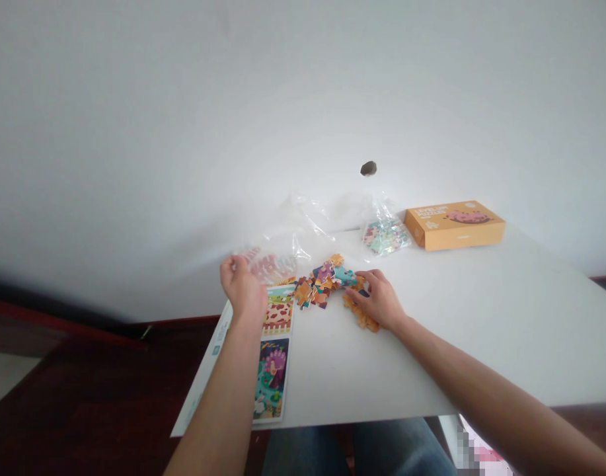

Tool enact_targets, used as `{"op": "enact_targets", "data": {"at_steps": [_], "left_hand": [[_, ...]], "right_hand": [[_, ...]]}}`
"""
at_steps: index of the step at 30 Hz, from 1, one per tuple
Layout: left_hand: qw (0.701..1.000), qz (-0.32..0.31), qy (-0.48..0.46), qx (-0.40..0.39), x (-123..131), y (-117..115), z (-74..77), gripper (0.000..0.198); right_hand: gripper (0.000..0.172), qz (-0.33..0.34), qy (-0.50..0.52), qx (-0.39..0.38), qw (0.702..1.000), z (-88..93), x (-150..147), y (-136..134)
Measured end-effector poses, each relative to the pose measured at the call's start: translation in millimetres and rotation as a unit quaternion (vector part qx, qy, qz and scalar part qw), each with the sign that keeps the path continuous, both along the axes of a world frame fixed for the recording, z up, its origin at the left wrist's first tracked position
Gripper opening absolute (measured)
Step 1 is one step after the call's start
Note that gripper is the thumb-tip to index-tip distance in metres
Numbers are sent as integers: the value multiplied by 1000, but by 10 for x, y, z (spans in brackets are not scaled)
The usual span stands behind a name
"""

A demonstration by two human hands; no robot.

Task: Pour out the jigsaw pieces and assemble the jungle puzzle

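My left hand [243,287] is closed at the left, its fingers pinching the edge of a clear plastic bag [273,266] with reddish patterned contents. Below it, a printed picture sheet [277,314] with a cow pattern and a peacock scene lies partly under my left forearm. A loose heap of colourful puzzle pieces [320,284] sits mid-table. To the heap's right, my right hand [379,297] has thumb and fingers curled around some orange and dark blue puzzle pieces [365,316], partly hidden by the hand.
Another clear bag of puzzle pieces [382,237] stands near the wall, beside an orange puzzle box [456,227]. Crumpled clear plastic [310,225] lies behind the heap. The white table [342,370] meets the wall [303,99], which has a small hole [369,168].
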State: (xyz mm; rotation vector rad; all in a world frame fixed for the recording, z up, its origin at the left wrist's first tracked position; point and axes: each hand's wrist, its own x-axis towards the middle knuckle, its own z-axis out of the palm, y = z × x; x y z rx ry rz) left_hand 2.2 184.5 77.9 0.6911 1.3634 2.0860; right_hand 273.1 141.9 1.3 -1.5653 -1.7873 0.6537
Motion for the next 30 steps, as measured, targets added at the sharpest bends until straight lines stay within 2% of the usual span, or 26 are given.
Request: {"op": "enact_targets", "data": {"at_steps": [3,6,7,9,11,12,14,18,20,23,27,30], "left_hand": [[992,-92,-92,-5,125,-107,-370,26],[970,-188,-155,-18,229,-201,-621,20],[963,-214,-163,-25,268,-229,-661,22],[951,-261,-165,-29,360,-287,-680,30],[932,-324,-156,-48,460,-353,-644,35],[918,-363,-149,-63,505,-389,-617,36],[883,-441,-137,-87,566,-457,-562,37],[812,-556,-152,-92,537,-532,-499,58],[803,-561,-184,-84,477,-525,-499,63],[849,-489,-177,-90,402,-485,-534,57],[892,-421,-72,-149,375,-446,-601,38],[922,-356,-61,-138,379,-425,-626,34]], "right_hand": [[47,3,14,44,999,40,16,-6],[47,36,4,95,995,134,28,-65],[51,55,0,103,993,164,21,-97],[72,90,19,98,991,203,-19,-159],[95,100,95,67,988,205,-88,-193],[101,93,153,47,983,197,-127,-193],[93,67,281,13,957,178,-191,-156],[45,12,465,-2,885,158,-190,-25],[33,-6,501,-12,865,146,-130,20],[29,-6,509,-36,860,124,-38,37],[29,3,476,-43,878,119,-3,25],[29,-21,435,-17,900,115,-5,30]]}}
